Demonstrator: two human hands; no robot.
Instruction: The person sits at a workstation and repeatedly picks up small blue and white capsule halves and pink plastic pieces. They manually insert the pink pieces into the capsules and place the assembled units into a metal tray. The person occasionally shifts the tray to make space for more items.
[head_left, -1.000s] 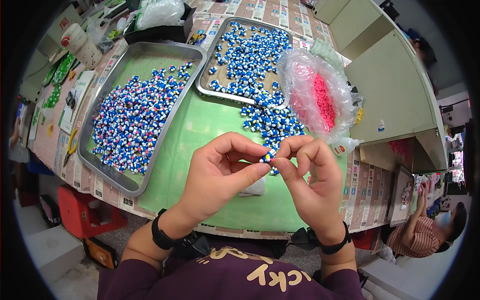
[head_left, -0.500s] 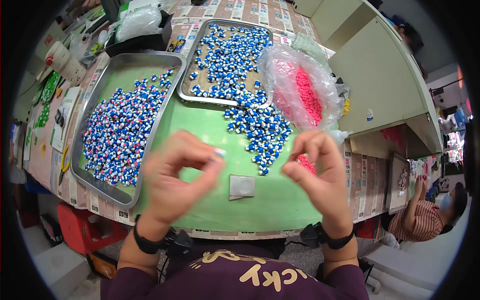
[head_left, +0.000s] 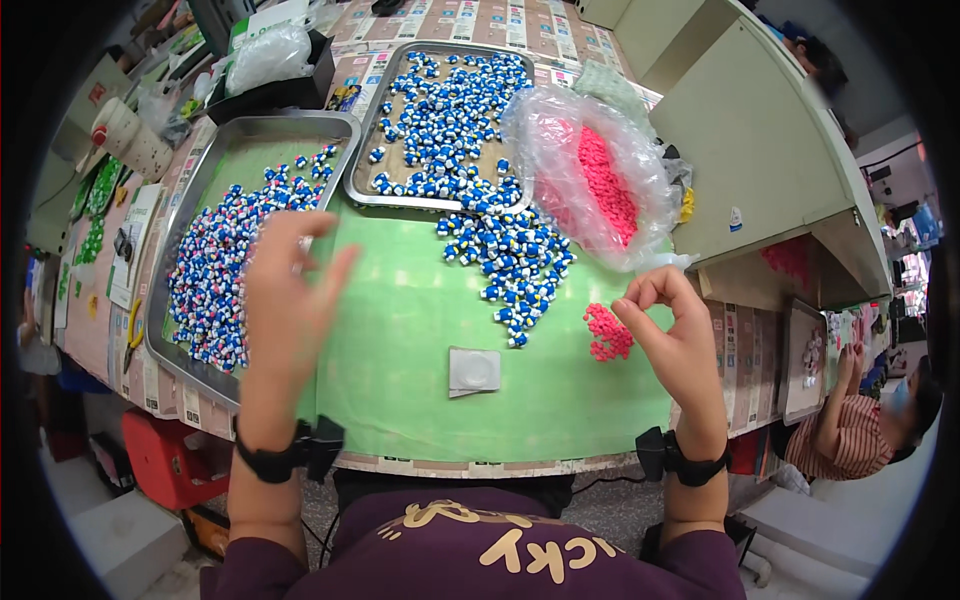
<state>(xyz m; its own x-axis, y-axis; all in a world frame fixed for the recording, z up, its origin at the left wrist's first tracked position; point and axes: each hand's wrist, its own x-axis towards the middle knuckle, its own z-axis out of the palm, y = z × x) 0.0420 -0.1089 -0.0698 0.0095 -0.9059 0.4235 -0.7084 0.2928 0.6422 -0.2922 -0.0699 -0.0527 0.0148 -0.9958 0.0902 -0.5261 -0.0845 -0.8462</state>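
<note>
My left hand (head_left: 285,300), smeared by motion, hovers at the right edge of the left metal tray (head_left: 352,130); its thumb and fingers are apart and nothing shows between them. In that tray lie many small blue-and-white pieces with pink spots (head_left: 235,240). My right hand (head_left: 680,325) holds thumb and forefinger together beside a little heap of small pink pieces (head_left: 608,335); whatever is in the pinch is too small to make out. Between the hands, a small flat whitish square pad (head_left: 474,371) lies on the green mat (head_left: 400,410).
Beyond the mat stands a second metal tray (head_left: 352,180) of blue-and-white pieces, with a loose pile (head_left: 515,265) spilling before it. An open plastic bag of pink pieces (head_left: 607,185) sits at right, against a grey cabinet (head_left: 760,150). Yellow-handled pliers (head_left: 134,330) lie far left; another person (head_left: 850,430) sits at right.
My left hand has moved left to the tray, its fingers parting; the small white-and-blue piece in them no longer shows. My right hand has shifted slightly right, uncovering the pink heap.
</note>
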